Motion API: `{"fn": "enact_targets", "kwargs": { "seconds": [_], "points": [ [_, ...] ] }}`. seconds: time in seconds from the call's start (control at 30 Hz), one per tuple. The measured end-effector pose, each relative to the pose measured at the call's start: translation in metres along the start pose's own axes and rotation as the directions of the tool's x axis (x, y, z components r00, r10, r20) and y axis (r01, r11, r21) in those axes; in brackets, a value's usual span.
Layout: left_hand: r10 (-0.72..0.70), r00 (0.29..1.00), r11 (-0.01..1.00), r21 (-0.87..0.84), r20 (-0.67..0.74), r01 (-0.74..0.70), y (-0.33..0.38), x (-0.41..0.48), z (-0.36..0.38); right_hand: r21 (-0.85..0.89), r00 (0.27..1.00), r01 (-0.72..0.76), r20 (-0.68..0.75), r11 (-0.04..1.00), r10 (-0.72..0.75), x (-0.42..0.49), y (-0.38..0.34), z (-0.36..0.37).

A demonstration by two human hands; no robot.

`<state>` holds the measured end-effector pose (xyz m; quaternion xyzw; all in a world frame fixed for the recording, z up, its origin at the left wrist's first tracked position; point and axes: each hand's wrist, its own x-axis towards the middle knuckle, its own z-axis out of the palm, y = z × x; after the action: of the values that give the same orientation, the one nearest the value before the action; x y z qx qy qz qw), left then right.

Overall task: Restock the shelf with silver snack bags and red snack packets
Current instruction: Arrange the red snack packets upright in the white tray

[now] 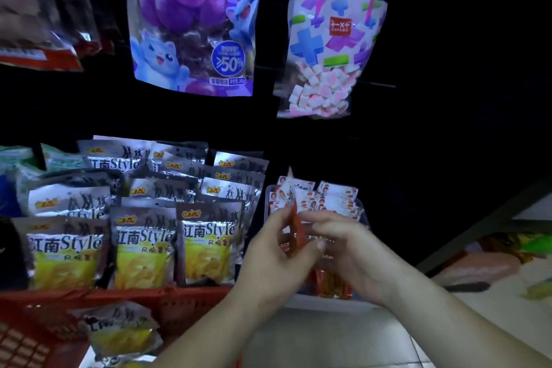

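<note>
1. Pinching one red snack packet (297, 228) upright between fingers and thumb, the left hand (277, 260) sits close beside the right hand (355, 251).
2. The right hand's fingers curl just beside the packet; whether they grip it cannot be told.
3. More red packets (325, 197) stand in a clear bin (363, 212) directly behind both hands.
4. Silver snack bags (143, 233) stand in rows left of the left hand; one loose silver bag (119, 334) lies in the red basket (185, 305) below-left.
</note>
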<state>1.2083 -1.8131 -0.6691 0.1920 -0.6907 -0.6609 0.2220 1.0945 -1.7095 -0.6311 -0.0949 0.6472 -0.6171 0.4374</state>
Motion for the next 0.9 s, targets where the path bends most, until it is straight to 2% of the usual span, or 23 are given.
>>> {"fn": "enact_targets", "kwargs": {
  "seconds": [0.07,0.13,0.2,0.27,0.37,0.5,0.67,0.73,0.8,0.9],
  "points": [
    [-0.094,0.996,0.984,-0.154,-0.002,0.092,0.001,0.004,-0.008,-0.088,0.998,0.03,-0.046,0.996,-0.034,0.004,-0.001,-0.002],
    [-0.178,0.981,0.937,-0.291,0.072,0.191,-0.001,0.005,-0.015,-0.187,0.975,0.082,-0.187,0.979,-0.117,0.009,0.005,-0.005],
    [-0.257,0.956,0.879,-0.377,0.142,0.292,-0.003,0.004,-0.015,-0.163,0.965,0.084,-0.235,0.983,-0.121,0.011,0.011,-0.006],
    [-0.289,0.95,0.892,-0.327,0.119,0.312,-0.011,0.004,-0.013,-0.152,0.966,0.088,-0.228,0.984,-0.122,0.013,0.015,-0.01],
    [-0.264,0.964,0.953,-0.146,0.018,0.264,-0.019,0.004,-0.013,-0.153,0.963,0.128,-0.216,0.98,-0.159,0.015,0.014,-0.017],
    [-0.289,0.957,0.942,-0.181,-0.018,0.281,-0.016,0.006,-0.011,-0.226,0.945,0.125,-0.269,0.966,-0.185,0.016,0.011,-0.02],
    [-0.289,0.956,0.932,-0.239,-0.047,0.271,-0.008,0.017,-0.004,-0.218,0.912,0.142,-0.351,0.966,-0.213,0.019,0.003,-0.02],
    [-0.301,0.953,0.916,-0.288,-0.036,0.279,-0.004,0.02,-0.003,-0.244,0.91,0.148,-0.346,0.958,-0.229,0.019,-0.001,-0.017],
    [-0.294,0.955,0.905,-0.331,-0.034,0.267,0.0,0.022,-0.002,-0.21,0.932,0.119,-0.313,0.97,-0.182,0.018,-0.005,-0.018],
    [-0.29,0.955,0.899,-0.361,-0.065,0.249,-0.002,0.023,-0.002,-0.227,0.984,0.081,-0.135,0.97,-0.113,0.015,-0.012,-0.024]
  ]
}}
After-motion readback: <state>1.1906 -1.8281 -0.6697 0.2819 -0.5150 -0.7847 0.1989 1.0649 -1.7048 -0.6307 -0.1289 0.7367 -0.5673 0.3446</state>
